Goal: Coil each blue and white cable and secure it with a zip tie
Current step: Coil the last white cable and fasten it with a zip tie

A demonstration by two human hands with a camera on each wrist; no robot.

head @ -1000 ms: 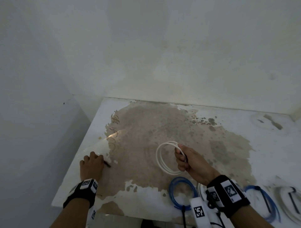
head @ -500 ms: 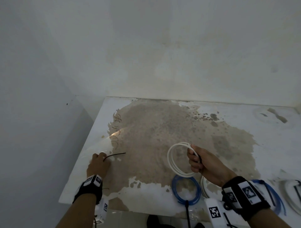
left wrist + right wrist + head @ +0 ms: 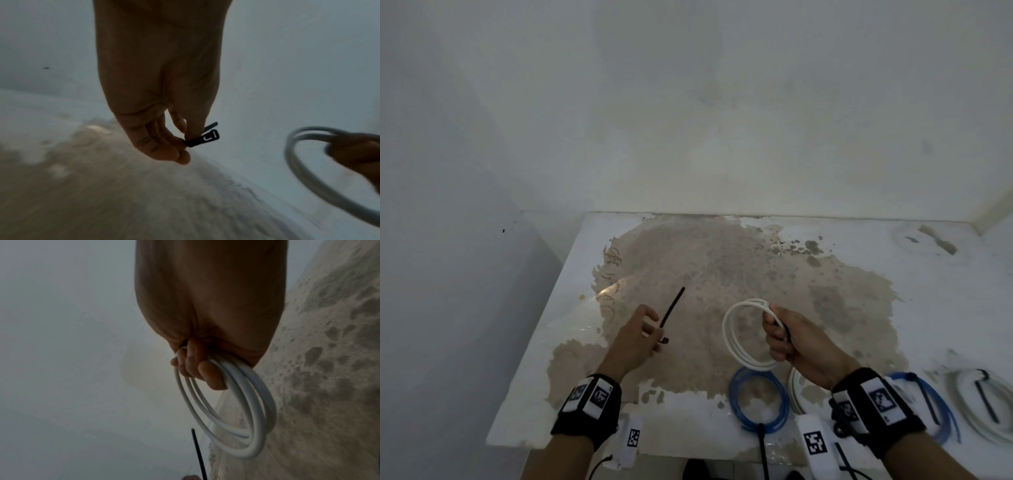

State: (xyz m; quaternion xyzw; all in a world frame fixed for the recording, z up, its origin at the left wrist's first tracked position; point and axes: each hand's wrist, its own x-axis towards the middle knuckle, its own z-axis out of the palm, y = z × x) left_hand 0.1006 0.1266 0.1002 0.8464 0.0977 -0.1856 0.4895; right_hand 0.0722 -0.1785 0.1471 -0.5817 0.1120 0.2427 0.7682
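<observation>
Here's the table (image 3: 945, 308), a white top with a big worn brown patch across its middle, pushed into the corner of the room; along its near edge lie the finished coils, a blue coil (image 3: 758, 399) with a black tie trailing off it, another blue one (image 3: 941, 407) further right and a white one (image 3: 983, 411) beyond that, each with a dark tie on it; now to the action, the right hand (image 3: 796, 342) is fisted round the white coil (image 3: 739, 334), several loops gathered and held up off the table, hanging clear on the wrist view; across from it, well apart, the left hand (image 3: 631, 342) pinches a black zip tie (image 3: 671, 313) near its head between thumb and fingertips, the tail sticking up and away; so by my reckoning the coiling of this cable is done and we're at the tying step; next the tail wants bringing over to the coil, passing through the loops beside the gripping fingers, then feeding into the head, which the left wrist view shows facing out; the right-hand grip will need to stay firm or the loops could spring open.
</observation>
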